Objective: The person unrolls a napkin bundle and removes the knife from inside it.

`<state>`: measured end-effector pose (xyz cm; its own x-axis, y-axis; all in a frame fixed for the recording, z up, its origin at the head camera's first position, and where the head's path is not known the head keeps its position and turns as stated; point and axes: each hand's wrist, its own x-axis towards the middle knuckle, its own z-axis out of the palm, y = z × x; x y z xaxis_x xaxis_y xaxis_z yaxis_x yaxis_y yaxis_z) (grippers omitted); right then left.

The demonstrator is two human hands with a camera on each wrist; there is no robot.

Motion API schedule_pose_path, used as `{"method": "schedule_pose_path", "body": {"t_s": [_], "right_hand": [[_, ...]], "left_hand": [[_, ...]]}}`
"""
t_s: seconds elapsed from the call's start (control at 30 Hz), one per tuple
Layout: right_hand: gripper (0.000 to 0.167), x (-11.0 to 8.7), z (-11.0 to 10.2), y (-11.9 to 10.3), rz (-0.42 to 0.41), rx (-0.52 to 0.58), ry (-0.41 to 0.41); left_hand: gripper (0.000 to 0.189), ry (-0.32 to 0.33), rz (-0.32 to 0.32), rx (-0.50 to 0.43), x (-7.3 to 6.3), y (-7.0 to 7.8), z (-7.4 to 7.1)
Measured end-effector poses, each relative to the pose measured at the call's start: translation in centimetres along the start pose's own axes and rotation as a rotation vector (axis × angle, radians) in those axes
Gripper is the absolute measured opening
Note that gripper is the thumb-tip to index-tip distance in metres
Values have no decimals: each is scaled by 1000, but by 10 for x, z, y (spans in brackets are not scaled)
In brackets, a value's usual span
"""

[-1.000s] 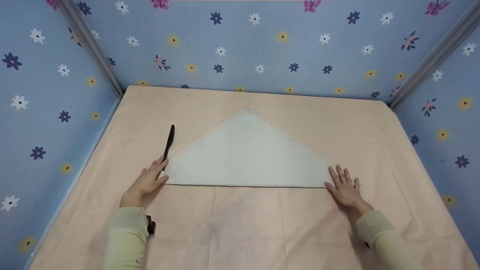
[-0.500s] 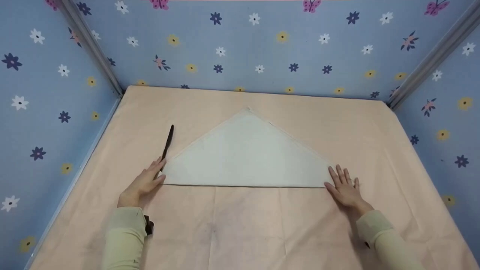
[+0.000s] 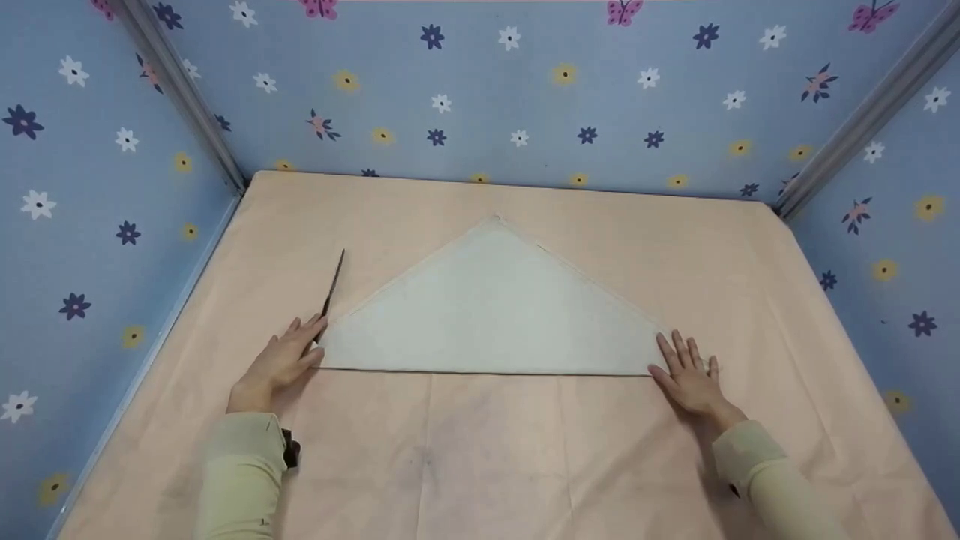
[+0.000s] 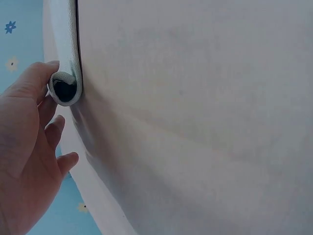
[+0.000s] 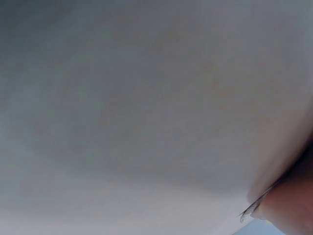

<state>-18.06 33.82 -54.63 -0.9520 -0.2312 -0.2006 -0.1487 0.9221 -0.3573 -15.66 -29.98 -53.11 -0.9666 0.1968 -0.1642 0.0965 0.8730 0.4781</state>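
Note:
A white cloth napkin (image 3: 487, 307) folded to a triangle lies flat, its long edge toward me. My left hand (image 3: 277, 361) is at its left corner, thumb and fingers pinching a small roll. From the roll's far end sticks a slim black knife (image 3: 334, 281), seen edge-on. In the left wrist view, the napkin (image 4: 77, 90) curls round a dark core, with my left hand (image 4: 29, 132) against the curl. My right hand (image 3: 691, 379) rests with spread fingers on the right corner; its tip is mostly hidden. The right wrist view holds only a blurred finger (image 5: 288, 208) beside a cloth edge.
A peach cloth (image 3: 495, 457) with creases covers the table. Blue flowered walls (image 3: 480, 82) stand behind and on both sides, joined by grey metal posts (image 3: 862, 112). A black wrist device (image 3: 291, 450) sits at the left sleeve.
My left hand has moved slightly left with the roll, and more of the napkin's left corner lies flat. The black knife has turned from its broad side to its edge. My right hand stays put.

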Motion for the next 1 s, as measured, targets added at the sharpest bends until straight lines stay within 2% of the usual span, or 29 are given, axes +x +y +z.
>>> {"method": "schedule_pose_path", "body": {"t_s": [0.2,0.53,0.73,1.0], "right_hand": [[67,0,0,0,-1,-6,5],[66,0,0,0,-6,3,6],[66,-1,1,1,-10,9,7],[66,0,1,2,-10,-9,13]], "left_hand": [[53,14,-16,34,-4,-2,-4],[53,5,-40,40,-6,-9,0],[54,1,-48,42,-7,-6,2],[53,32,-52,17,-9,-2,6]]}}
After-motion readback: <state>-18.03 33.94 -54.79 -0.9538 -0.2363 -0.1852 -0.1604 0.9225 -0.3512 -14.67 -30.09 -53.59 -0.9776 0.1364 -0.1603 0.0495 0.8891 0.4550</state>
